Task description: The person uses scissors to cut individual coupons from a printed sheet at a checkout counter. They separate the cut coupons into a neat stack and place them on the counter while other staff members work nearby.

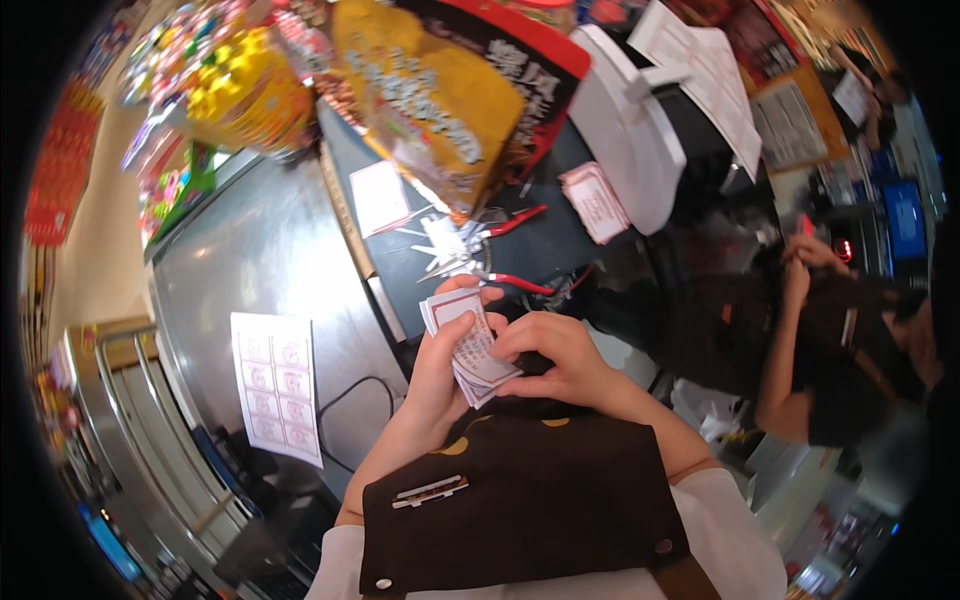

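Note:
My left hand (444,360) holds a stack of small printed paper cards (469,330), its thumb lying across the top card. The cards have reddish borders and are slightly fanned at the lower end. My right hand (559,356) pinches the right edge of this stack between thumb and forefinger. Just beyond my hands, red-handled spring-loaded shears (517,283) lie with their blades apart among white paper scraps (442,231). A second pile of similar cards (595,202) rests on the dark counter to the right.
On the steel counter (217,255) at left lies an uncut card sheet (277,386), with a black cable (352,390) beside it. A large snack bag (442,105) and a candy tub (247,97) stand ahead. Another person's hands (806,251) are at the right.

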Demonstrator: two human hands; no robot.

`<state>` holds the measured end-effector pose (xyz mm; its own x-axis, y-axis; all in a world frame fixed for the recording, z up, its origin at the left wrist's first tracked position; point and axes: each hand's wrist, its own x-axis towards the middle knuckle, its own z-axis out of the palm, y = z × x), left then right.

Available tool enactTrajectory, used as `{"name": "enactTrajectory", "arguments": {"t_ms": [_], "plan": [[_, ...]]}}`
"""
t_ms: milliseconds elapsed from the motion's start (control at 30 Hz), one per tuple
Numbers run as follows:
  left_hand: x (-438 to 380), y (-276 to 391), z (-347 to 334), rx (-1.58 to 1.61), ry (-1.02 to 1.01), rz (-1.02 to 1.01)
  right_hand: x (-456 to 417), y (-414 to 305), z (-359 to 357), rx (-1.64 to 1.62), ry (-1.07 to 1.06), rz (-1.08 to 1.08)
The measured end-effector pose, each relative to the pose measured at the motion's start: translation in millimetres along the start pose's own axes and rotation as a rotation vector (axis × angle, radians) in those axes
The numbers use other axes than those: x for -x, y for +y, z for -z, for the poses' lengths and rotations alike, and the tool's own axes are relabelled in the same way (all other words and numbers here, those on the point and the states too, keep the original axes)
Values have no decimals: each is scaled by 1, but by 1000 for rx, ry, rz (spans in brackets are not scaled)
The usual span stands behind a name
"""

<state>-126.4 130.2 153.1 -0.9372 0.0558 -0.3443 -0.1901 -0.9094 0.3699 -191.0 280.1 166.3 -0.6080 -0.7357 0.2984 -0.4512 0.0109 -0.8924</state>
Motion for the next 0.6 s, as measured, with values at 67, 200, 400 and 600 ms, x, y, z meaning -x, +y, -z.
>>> {"name": "enactTrajectory", "arguments": {"t_ms": [67,200,400,600], "plan": [[-14,-11,-7,-40,-91,112,19,-1,13,-7,76,-76],[-22,-37,-32,-56,-194,233,54,-14,33,37,190,-112],[-16,-78,-58,-146,-201,319,103,-24,52,54,327,-57],[-5,-146,-97,-277,-172,427,178,-40,81,177,451,-35]]}}
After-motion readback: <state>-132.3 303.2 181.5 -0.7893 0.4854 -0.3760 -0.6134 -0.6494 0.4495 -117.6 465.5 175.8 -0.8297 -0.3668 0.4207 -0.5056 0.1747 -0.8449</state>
